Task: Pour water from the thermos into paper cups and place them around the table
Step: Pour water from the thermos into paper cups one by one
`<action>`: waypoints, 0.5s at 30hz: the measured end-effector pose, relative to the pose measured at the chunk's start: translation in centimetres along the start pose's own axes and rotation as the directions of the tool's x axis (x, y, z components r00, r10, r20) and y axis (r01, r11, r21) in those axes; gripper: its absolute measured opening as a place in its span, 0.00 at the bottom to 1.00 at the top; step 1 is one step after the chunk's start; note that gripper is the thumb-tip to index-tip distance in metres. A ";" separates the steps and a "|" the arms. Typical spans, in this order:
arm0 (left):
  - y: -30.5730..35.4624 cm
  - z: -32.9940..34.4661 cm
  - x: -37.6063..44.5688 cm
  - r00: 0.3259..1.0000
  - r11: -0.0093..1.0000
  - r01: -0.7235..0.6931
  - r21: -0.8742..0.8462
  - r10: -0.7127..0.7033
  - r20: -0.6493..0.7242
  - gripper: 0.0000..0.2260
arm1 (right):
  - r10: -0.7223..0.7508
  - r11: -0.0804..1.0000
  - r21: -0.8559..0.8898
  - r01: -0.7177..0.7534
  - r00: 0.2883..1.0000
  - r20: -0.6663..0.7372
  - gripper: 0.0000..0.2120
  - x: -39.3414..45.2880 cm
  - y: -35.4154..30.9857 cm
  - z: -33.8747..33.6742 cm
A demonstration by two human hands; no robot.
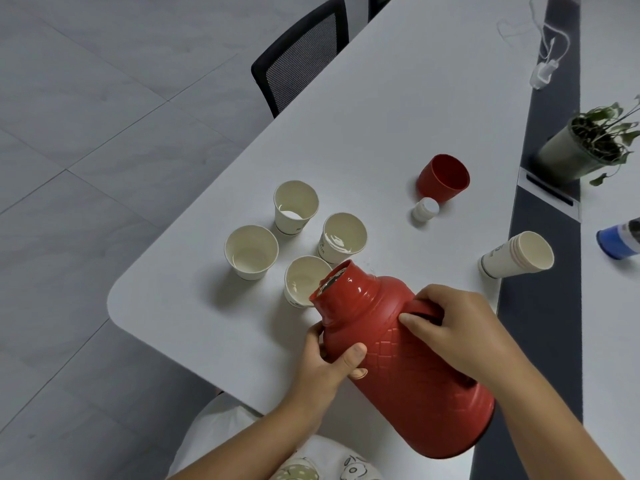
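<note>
A red thermos (412,362) is tilted steeply, its open mouth over the nearest paper cup (301,284). My right hand (450,327) grips its handle. My left hand (329,362) holds the body just under the neck, thumb on top. Three more paper cups stand upright close by: one at the left (251,251), one at the back (295,206), and one at the right (341,237) with water in it. A stack of spare paper cups (516,254) lies on its side to the right.
The thermos's red cap (443,178) lies on its side with a white stopper (426,209) beside it. A potted plant (585,143), a blue-capped bottle (620,239) and a white charger with cable (542,72) lie along the dark centre strip. A black chair (298,53) stands at the white table's (398,98) left edge.
</note>
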State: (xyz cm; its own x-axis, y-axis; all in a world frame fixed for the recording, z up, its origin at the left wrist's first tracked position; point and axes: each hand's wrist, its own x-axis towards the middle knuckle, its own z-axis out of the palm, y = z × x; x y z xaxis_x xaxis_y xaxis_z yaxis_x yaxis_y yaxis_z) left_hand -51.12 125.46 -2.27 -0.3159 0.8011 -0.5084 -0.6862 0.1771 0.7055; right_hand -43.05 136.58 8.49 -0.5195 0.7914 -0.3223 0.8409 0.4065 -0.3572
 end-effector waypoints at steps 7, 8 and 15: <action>-0.2 -0.1 0.0 1.000 1.000 0.004 -0.013 -0.004 -0.006 0.25 | -0.007 1.000 -0.006 0.007 1.000 0.002 0.07 0.0 0.0 0.1; -0.2 -0.1 0.0 1.000 1.000 0.007 -0.015 -0.007 -0.003 0.22 | -0.007 1.000 -0.008 0.007 1.000 0.000 0.08 0.0 0.0 0.1; -0.3 -0.2 0.0 1.000 1.000 0.010 -0.011 -0.010 -0.003 0.20 | 0.003 1.000 -0.005 -0.003 1.000 -0.003 0.08 -0.2 0.0 0.1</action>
State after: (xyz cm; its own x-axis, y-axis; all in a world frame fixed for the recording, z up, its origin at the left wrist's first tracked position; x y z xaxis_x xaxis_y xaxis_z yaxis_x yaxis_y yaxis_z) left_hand -51.00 125.26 -2.56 -0.3107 0.7977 -0.5168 -0.6966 0.1788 0.6949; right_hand -43.01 136.38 8.42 -0.5165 0.7939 -0.3207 0.8432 0.4066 -0.3516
